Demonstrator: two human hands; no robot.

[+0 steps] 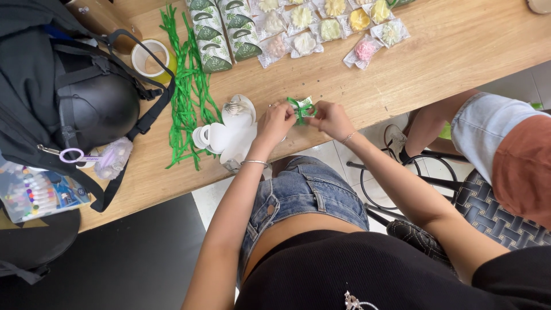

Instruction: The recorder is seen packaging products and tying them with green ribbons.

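Observation:
My left hand and my right hand meet over the near edge of a wooden table. Between their fingertips sits a small clear-wrapped packet with a green ribbon around it. Both hands pinch the ribbon at the packet, the left from the left side, the right from the right. A silver bracelet circles each wrist. Just left of my left hand lies a stack of white cut-out paper shapes.
A bundle of green ribbon strips lies left of the white shapes, with a tape roll and a black backpack beyond. Wrapped flower-shaped sweets and green-patterned packets fill the far side. Another person sits at right.

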